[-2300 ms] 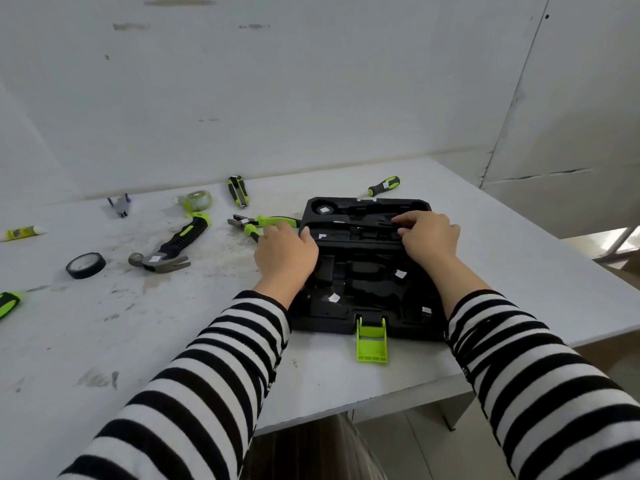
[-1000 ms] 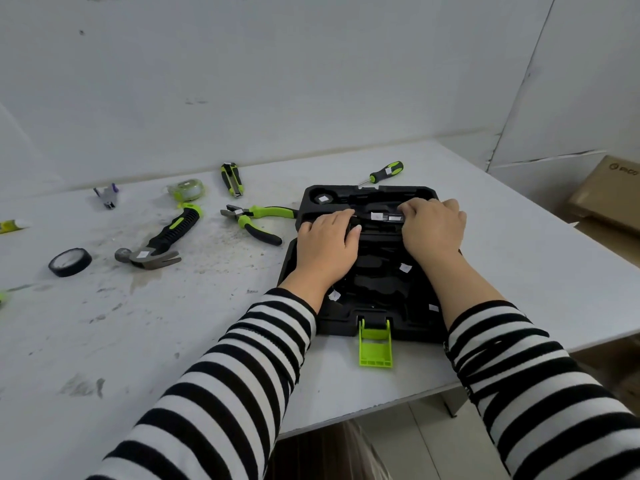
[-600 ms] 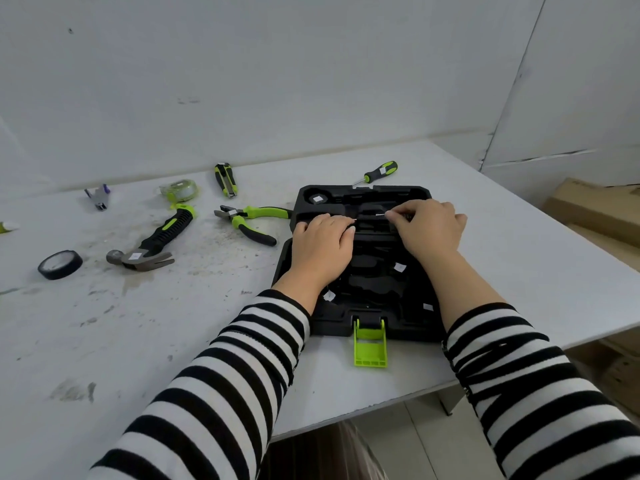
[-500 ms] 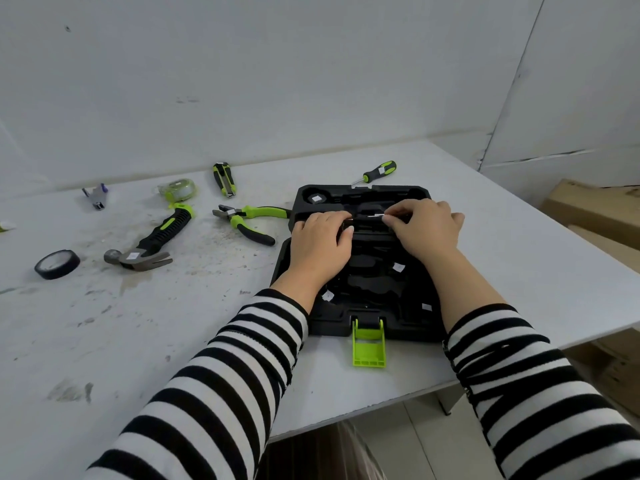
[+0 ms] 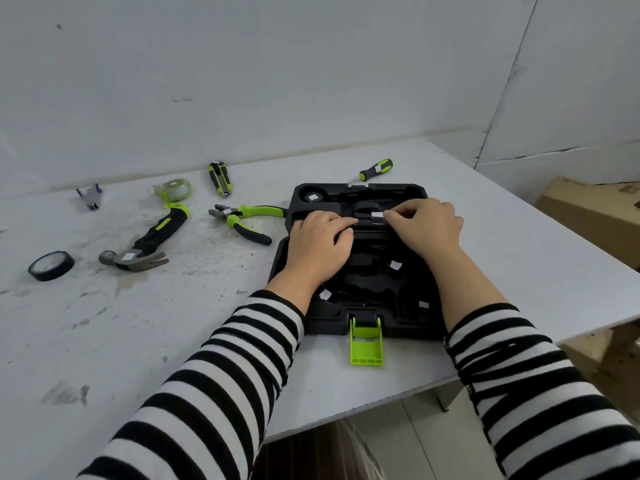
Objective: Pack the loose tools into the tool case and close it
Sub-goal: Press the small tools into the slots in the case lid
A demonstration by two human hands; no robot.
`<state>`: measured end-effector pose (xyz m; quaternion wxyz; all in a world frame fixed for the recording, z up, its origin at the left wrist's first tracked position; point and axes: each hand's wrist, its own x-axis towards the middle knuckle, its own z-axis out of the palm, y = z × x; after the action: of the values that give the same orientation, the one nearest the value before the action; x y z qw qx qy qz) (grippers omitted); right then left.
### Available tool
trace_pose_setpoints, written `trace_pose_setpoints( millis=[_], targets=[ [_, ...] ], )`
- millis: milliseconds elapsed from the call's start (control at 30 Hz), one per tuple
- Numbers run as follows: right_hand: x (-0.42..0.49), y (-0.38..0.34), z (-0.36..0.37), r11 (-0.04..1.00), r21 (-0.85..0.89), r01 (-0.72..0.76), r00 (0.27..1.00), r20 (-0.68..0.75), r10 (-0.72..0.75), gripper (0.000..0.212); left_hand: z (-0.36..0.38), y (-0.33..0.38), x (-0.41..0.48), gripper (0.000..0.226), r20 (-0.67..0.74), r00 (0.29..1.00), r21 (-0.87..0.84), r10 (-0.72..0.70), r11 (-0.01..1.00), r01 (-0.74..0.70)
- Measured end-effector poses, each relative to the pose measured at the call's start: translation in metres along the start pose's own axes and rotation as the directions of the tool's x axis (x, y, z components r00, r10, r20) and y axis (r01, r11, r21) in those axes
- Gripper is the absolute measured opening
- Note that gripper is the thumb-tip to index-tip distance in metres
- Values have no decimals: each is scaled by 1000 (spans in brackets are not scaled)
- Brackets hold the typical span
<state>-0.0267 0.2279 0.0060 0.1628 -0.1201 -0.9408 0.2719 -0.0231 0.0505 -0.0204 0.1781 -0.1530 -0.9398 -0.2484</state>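
The black tool case lies open on the white table, its green latch hanging toward me. Over the case's middle my left hand rests with its fingertips touching the left end of a small black tool with a white sticker. My right hand pinches that tool's right end. Loose on the table to the left are a hammer, pliers, a utility knife, a tape measure and a roll of black tape. A screwdriver lies just behind the case.
A small grey clip-like item stands at the far left by the wall. Cardboard boxes sit beyond the table's right edge. The table's front edge runs just under the latch.
My left hand moved from the case's left rim to its middle, joining my right hand at the small black tool. Both hands stay there, fingers shifting slightly.
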Motion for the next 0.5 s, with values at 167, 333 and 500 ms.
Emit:
trace_pose_setpoints(
  millis=[167, 333, 500],
  targets=[
    [-1, 3, 0, 995, -73, 65, 997, 52, -61, 24, -1, 1, 0, 33, 0, 1000, -17, -8, 1000, 8],
    [-1, 3, -2, 986, -153, 72, 996, 65, -63, 29, -2, 3, -1, 34, 8, 1000, 18, 8, 1000, -8],
    [0, 5, -3, 948, -310, 67, 985, 174, -13, 42, -1, 3, -1, 35, 13, 999, 60, 49, 997, -50]
  ],
)
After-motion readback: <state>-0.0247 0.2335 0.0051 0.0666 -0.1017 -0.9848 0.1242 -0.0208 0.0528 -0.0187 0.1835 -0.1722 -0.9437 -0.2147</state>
